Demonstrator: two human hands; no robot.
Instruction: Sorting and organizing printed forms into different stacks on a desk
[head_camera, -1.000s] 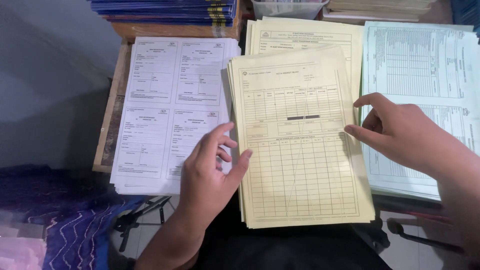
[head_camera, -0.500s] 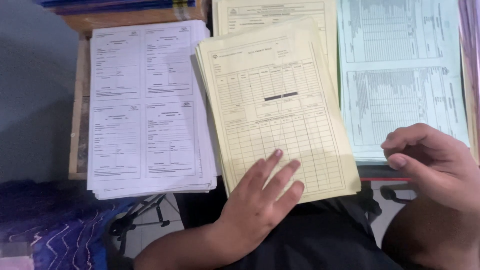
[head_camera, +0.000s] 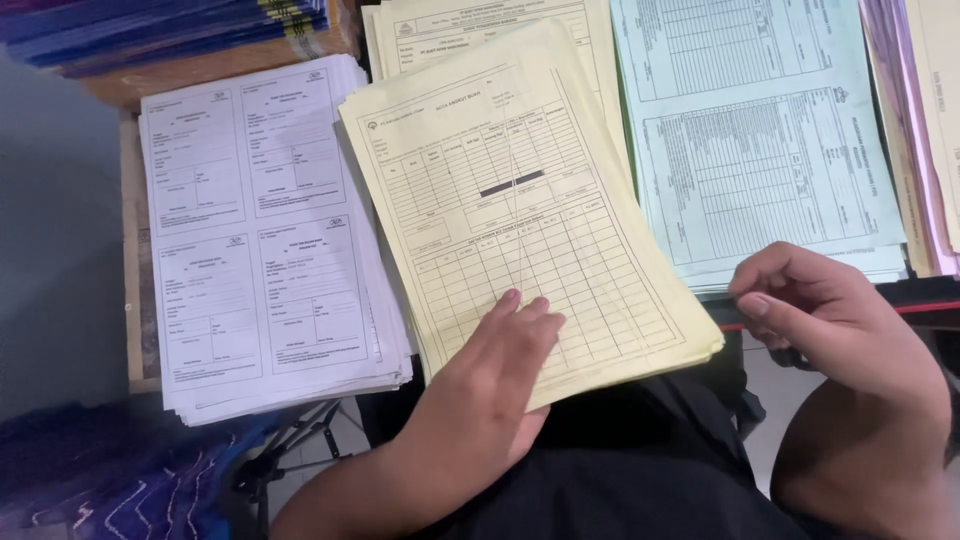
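A thick stack of pale yellow forms with printed tables (head_camera: 520, 200) lies tilted in the middle, its lower edge overhanging my lap. My left hand (head_camera: 490, 390) lies flat on the stack's lower part, fingers together, fingertips on the top sheet. A thin pale line runs up the sheet from those fingertips; I cannot tell what it is. My right hand (head_camera: 830, 340) is off the yellow stack, to its right, fingers curled with the thumb against the index finger and nothing visible in it. It sits at the lower edge of a pale blue-green stack of forms (head_camera: 760, 130).
A white stack of four-panel forms (head_camera: 260, 230) lies left of the yellow one on a wooden board (head_camera: 135, 300). More yellow sheets (head_camera: 470, 25) lie behind. Blue folders (head_camera: 160, 30) are piled at the back left, pink sheets (head_camera: 900, 120) at the right. Dark patterned cloth (head_camera: 110, 480) is at lower left.
My left hand went from the yellow stack's left edge to its lower part, and its fingers closed together. My right hand left the stack's right edge and curled shut beside it.
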